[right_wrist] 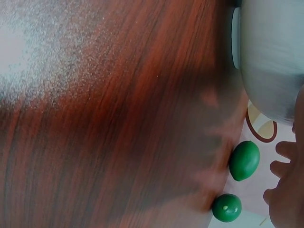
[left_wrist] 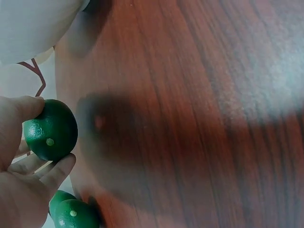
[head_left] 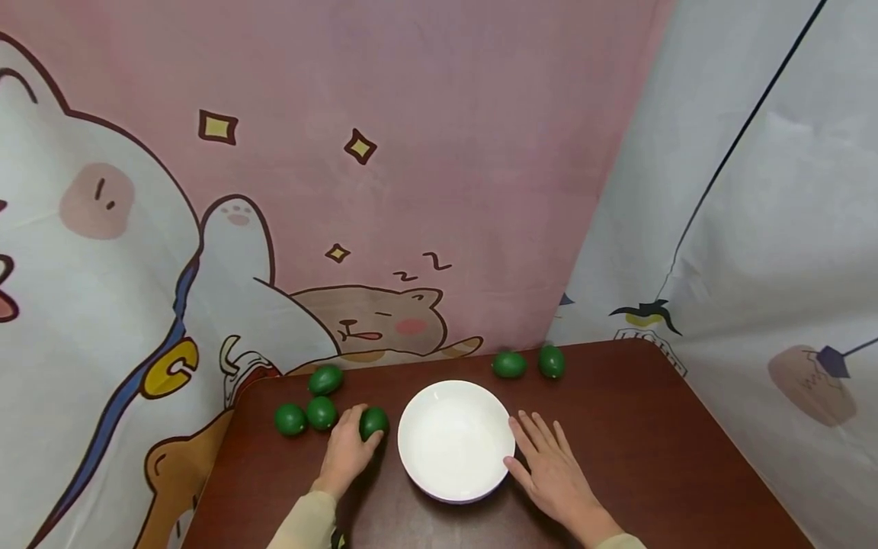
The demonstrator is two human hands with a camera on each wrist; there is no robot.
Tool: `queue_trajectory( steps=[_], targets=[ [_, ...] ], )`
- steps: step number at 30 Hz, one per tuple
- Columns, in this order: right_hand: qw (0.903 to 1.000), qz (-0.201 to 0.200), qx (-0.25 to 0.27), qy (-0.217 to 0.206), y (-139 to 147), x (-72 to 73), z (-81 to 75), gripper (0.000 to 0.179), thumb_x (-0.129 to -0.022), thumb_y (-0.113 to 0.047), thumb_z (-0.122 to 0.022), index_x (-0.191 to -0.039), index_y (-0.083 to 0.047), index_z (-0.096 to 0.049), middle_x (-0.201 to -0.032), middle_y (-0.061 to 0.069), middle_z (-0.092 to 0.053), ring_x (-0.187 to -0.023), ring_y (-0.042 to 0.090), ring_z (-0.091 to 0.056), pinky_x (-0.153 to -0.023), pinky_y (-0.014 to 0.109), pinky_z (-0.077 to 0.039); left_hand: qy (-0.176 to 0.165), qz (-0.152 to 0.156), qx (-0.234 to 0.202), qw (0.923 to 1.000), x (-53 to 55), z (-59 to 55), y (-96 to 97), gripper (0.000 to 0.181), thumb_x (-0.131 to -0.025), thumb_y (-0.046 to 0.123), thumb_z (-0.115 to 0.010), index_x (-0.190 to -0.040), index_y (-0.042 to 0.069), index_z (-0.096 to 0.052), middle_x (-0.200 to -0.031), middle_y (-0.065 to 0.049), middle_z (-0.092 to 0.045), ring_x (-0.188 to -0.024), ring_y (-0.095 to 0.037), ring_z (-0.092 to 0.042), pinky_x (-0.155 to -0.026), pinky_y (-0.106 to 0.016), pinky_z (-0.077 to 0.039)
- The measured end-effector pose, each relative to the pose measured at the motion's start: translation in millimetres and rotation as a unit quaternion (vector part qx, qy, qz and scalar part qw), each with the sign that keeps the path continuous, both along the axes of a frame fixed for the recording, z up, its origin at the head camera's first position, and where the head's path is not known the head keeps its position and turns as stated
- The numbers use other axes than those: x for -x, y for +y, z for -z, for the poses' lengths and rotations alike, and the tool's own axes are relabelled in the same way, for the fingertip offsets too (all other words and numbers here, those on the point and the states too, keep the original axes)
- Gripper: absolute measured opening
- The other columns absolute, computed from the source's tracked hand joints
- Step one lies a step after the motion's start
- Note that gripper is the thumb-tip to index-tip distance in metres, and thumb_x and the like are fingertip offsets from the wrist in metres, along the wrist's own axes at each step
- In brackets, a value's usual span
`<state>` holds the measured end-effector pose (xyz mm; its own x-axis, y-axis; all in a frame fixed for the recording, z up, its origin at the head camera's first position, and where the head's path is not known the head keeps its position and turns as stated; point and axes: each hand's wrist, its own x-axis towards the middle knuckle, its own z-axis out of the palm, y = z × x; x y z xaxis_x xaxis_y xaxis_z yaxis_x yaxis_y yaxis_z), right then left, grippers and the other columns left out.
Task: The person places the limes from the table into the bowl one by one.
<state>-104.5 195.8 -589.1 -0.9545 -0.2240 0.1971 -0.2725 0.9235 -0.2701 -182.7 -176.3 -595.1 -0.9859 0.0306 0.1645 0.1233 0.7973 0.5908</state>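
Note:
My left hand (head_left: 346,451) grips a green lime (head_left: 373,422) between thumb and fingers, left of a white bowl (head_left: 456,442). In the left wrist view the same lime (left_wrist: 51,130) shows its pale stem end, with its shadow on the tabletop beside it. My right hand (head_left: 552,473) lies along the bowl's right side, fingers spread and straight, the thumb and fingertips at the rim. The bowl's inside is bare white. Left of my left hand are three more limes (head_left: 322,412), grouped close together.
Two further limes, one (head_left: 510,364) and another (head_left: 552,361), lie at the back edge of the dark brown wooden table (head_left: 652,435). Behind the table hangs a pink cloth (head_left: 480,152) with cartoon animals. A pale cloth (head_left: 768,229) hangs on the right.

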Motion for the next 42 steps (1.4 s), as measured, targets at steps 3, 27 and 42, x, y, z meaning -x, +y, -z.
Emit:
queue_trajectory(
  steps=[3,27,42],
  targets=[
    [1.0000,-0.002,-0.004,-0.005,0.3,1.0,0.4,0.070,-0.102,-0.051,-0.058,-0.159,-0.013,-0.042,-0.162,0.015,-0.041,-0.153,0.038,-0.032,-0.126,0.057,-0.009,0.008,-0.007,-0.009,0.9999,0.4,-0.3,-0.2,0.057,-0.087,0.017,-0.084,-0.134,-0.002,-0.059,-0.125,-0.021,-0.064,-0.112,-0.039,-0.065,-0.093,-0.055,-0.055],
    [0.9998,0.003,-0.014,-0.011,0.4,3.8,-1.4,0.071,-0.101,-0.053,-0.059,-0.159,-0.014,-0.043,-0.163,0.015,-0.040,-0.152,0.038,-0.033,-0.123,0.061,-0.015,0.018,-0.026,-0.067,0.9973,-3.3,-17.4,4.4,0.059,-0.088,0.023,-0.083,-0.137,-0.001,-0.059,-0.132,-0.022,-0.063,-0.118,-0.039,-0.063,-0.097,-0.055,-0.053],
    [1.0000,0.001,-0.004,-0.004,-0.3,2.9,-2.8,0.070,-0.100,-0.051,-0.061,-0.157,-0.013,-0.045,-0.161,0.017,-0.041,-0.151,0.039,-0.035,-0.122,0.061,-0.016,0.027,-0.036,-0.087,0.9952,-8.5,-24.6,6.0,0.060,-0.088,0.024,-0.083,-0.138,0.001,-0.059,-0.133,-0.021,-0.062,-0.116,-0.037,-0.063,-0.096,-0.054,-0.053]
  ],
)
